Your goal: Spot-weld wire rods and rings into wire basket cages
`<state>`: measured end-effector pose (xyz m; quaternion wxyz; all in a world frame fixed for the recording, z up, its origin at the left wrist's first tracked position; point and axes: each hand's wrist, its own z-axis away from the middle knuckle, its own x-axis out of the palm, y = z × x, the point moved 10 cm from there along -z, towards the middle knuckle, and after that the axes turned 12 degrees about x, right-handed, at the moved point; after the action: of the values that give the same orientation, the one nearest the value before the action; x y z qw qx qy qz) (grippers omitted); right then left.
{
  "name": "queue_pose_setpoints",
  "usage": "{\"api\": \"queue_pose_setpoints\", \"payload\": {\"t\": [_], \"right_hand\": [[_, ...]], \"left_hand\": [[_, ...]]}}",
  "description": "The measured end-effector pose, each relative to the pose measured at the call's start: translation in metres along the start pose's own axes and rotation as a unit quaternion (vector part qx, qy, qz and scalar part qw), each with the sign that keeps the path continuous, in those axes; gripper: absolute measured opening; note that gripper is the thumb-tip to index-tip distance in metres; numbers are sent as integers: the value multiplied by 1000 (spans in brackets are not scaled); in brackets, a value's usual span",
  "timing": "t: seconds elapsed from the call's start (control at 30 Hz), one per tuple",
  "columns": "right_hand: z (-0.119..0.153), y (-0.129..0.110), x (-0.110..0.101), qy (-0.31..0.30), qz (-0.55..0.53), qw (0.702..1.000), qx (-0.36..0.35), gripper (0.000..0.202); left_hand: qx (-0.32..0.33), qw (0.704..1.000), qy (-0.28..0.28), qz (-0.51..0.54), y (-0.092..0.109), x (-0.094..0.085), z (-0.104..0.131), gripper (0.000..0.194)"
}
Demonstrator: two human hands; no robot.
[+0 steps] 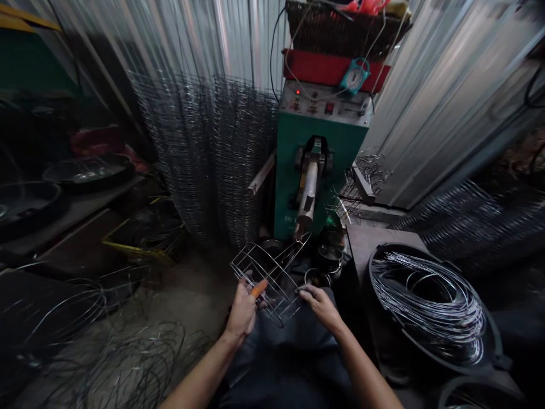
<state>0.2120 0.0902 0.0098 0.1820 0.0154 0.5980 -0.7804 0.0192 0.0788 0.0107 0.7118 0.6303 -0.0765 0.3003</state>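
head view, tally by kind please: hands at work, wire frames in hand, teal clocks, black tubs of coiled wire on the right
Hands: 2, left hand and right hand
Held wire frame: 1
Teal clock: 1
Black tub of coiled wire: 1
Total: 5

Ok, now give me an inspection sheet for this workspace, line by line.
Surface: board on the right, with a black tub of coiled wire on it.
Job's things: wire frame held above the lap; contact with the green machine unclear.
Clutter: loose wire tangled on the floor at lower left.
Hands: left hand grips the frame; right hand pinches at its right side, exact wire unclear.
Cables: dark cable hanging beside the machine.
Surroundings: metal wall, tall stacks of wire racks, red light lit on the machine.
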Motion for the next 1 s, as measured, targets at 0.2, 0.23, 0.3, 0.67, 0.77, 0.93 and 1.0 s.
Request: {"api": "queue_pose_setpoints", "payload": {"t": [0.2, 0.23, 0.3, 0.67, 0.77, 0.93, 1.0], "right_hand": [[6, -10, -4, 65, 35, 996, -40, 33], [9, -14, -6, 84, 45, 994, -47, 33], [14, -19, -9, 105, 55, 991, -60, 32], [9, -8, -6, 123, -3, 991, -60, 32], [16, -23, -4, 137, 22, 987, -75, 28], [8, -36, -5, 152, 64, 982, -96, 29], [4, -32, -5, 154, 59, 982, -94, 30]], "left_hand": [[-4, 1000, 2, 12, 0, 3, 4, 57], [-5, 1000, -1, 17, -1, 3, 3, 56], [-10, 1000, -4, 23, -2, 3, 2, 53], [61, 998, -9, -14, 5, 5, 6, 58], [-3, 1000, -7, 9, -3, 3, -2, 44], [-64, 997, 14, 36, -13, 0, -10, 30], [-21, 999, 18, 37, -5, 0, -10, 37]]}}
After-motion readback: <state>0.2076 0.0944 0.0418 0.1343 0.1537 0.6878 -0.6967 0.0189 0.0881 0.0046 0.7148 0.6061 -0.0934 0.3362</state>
